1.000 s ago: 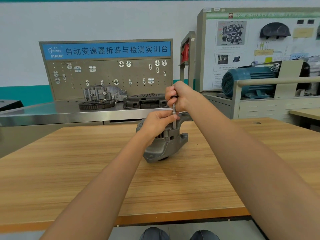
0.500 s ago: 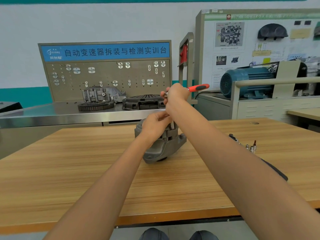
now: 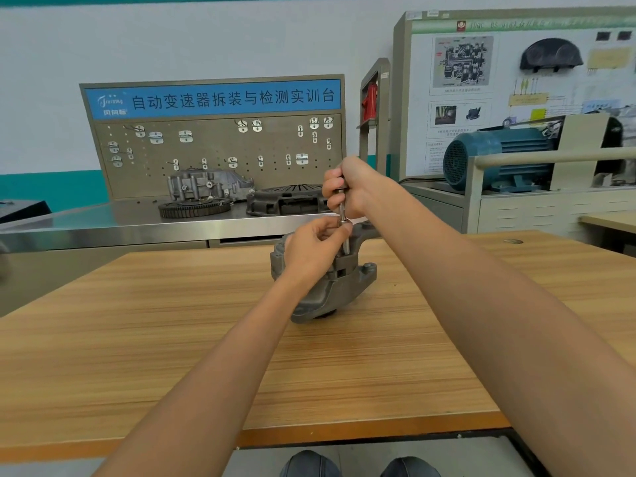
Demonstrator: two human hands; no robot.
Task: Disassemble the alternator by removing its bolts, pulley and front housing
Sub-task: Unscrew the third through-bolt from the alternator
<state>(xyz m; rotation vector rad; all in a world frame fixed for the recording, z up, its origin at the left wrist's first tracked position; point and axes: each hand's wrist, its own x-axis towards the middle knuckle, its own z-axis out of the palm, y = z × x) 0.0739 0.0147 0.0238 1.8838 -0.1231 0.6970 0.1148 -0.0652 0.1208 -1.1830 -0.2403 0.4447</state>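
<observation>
Beyond the wooden worktop (image 3: 172,339), a steel bench (image 3: 103,228) carries a toothed ring gear (image 3: 194,208), a grey metal housing (image 3: 206,184) and a dark clutch cover (image 3: 285,201) below a pegboard (image 3: 213,146) with a blue sign (image 3: 213,98), while a teal motor (image 3: 499,160) sits far right.

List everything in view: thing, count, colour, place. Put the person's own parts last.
alternator: one, grey, standing on the wooden table
tool shaft: one, silver, upright above the alternator
wooden table: one, light brown, foreground
steel bench: one, silver, behind the table
pegboard: one, tan with a blue sign, on the bench
ring gear: one, dark, on the bench
clutch cover: one, black, on the bench
gearbox casting: one, grey, on the bench
electric motor: one, teal, right rear
shoes: two, dark, bottom edge
left hand: one, on the alternator's top, fingers at the shaft
right hand: one, gripping the tool's top
</observation>
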